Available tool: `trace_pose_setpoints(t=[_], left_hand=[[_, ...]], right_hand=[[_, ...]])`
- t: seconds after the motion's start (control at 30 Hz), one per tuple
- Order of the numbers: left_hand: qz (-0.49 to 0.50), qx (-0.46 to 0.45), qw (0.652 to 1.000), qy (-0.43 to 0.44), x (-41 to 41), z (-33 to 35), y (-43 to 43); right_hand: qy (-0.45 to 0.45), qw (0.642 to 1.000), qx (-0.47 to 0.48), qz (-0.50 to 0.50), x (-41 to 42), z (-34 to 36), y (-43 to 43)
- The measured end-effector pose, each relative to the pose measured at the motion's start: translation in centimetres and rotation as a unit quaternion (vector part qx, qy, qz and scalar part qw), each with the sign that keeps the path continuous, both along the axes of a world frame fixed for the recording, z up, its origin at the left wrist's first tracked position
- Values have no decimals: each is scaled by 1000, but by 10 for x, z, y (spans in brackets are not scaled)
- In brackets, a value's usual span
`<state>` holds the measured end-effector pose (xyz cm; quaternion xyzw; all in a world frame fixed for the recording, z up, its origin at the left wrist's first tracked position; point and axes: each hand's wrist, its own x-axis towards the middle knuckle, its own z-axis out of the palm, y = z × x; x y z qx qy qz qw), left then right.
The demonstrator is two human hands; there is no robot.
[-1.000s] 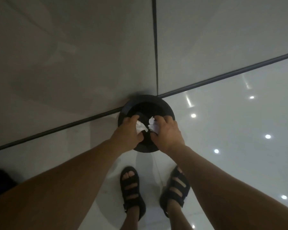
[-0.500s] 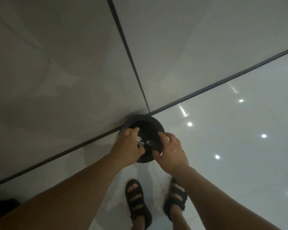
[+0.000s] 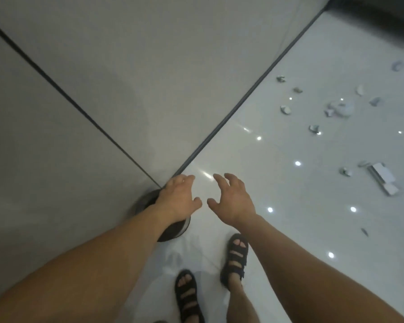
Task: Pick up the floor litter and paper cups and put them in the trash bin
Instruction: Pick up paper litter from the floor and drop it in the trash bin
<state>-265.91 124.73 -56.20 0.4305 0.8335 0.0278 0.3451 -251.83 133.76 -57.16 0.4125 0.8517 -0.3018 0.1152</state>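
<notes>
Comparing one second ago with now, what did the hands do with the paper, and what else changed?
Both hands released the crumpled white paper held over the trash bin; the paper is out of view. The left hand and right hand, now empty with fingers spread, have shifted rightward. The bin stayed against the wall.

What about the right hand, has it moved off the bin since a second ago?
Yes. The right hand, then over the bin, now hangs open to the right of it, over the floor.
</notes>
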Motion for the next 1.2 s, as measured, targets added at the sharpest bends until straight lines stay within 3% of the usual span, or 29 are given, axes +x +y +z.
trace_pose_setpoints(t=[0.23, 0.3, 0.37, 0.53, 0.8, 1.2], left_hand=[[-150, 0, 989, 3, 96, 62, 35], [-256, 6, 967, -12, 191, 80, 57], [-297, 7, 955, -15, 244, 81, 66], [-326, 6, 945, 10, 269, 70, 74], [-455, -22, 890, 19, 460, 45, 66], [-549, -57, 833, 24, 633, -33, 77]], right_hand=[[-7, 987, 19, -157, 126, 67, -15], [-24, 963, 26, -267, 222, 81, -26], [-36, 952, 17, -304, 271, 72, -34], [-32, 943, 12, -330, 297, 73, -40], [-59, 888, -42, -455, 484, 30, -94], [-59, 840, -99, -530, 659, -45, -121]])
